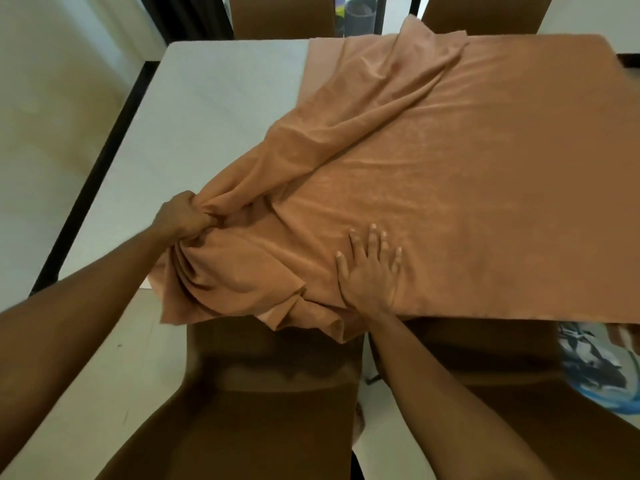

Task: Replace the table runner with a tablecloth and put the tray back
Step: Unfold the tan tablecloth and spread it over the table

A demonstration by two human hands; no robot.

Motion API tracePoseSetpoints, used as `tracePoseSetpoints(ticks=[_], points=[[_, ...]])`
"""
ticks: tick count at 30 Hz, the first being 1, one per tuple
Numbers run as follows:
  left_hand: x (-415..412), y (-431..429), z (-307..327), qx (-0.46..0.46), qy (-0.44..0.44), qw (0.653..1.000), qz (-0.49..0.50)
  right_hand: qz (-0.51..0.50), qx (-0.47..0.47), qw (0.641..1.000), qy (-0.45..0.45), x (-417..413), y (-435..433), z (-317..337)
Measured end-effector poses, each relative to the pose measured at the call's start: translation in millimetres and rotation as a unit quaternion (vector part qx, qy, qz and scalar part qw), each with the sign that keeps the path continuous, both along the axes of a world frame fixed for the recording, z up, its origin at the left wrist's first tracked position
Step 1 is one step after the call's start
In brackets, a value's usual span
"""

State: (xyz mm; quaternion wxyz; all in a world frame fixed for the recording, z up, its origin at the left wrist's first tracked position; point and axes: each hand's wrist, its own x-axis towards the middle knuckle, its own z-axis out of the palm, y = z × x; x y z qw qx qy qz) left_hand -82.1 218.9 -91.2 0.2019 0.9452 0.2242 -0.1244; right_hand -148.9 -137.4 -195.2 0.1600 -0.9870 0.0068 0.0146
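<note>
An orange-brown tablecloth (pixel 450 174) covers the right part of a white table (pixel 214 109). Its left part lies bunched in folds that run diagonally toward the near edge. My left hand (pixel 183 216) is closed on a gathered bunch of the cloth near the table's front left. My right hand (pixel 372 268) lies flat with fingers spread on the cloth by the near edge, holding nothing. A flap of the cloth hangs over the near edge between my hands. No tray or table runner is in view.
Two brown chairs (pixel 270 393) stand pushed in at the near side below me. Two more chair backs (pixel 280 15) show at the far side. A blue and white patterned thing (pixel 595 368) sits low at the right. Pale tiled floor lies left of the table.
</note>
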Motion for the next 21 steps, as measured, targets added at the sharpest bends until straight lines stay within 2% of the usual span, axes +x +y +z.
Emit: tracePoseSetpoints(ticks=[5, 8, 13, 16, 19, 21], points=[[-31.4, 36.1, 2.1, 0.047, 0.011, 0.999, 0.025, -0.004, -0.004, 1.0, 0.007, -1.1, 0.1, 2.5], [-41.8, 48.8, 4.0, 0.018, 0.016, 1.0, 0.014, -0.005, -0.001, 1.0, 0.028, 1.3, 1.3, 4.8], [-43.3, 73.0, 20.9, -0.159, 0.103, 0.982, 0.001, -0.093, 0.038, 0.991, 0.089, 11.0, 35.7, 21.8], [-35.1, 90.0, 23.3, -0.301, 0.16, 0.94, 0.02, -0.042, 0.078, 0.996, 0.031, 14.8, 85.5, 37.2], [-21.7, 115.9, 17.1, -0.381, 0.134, 0.912, 0.079, 0.008, 0.136, 0.99, 0.044, 15.4, 147.5, 39.0], [-12.4, 133.7, 13.0, -0.414, 0.108, 0.899, 0.09, -0.002, 0.098, 0.992, 0.075, 13.0, 171.7, 27.4]])
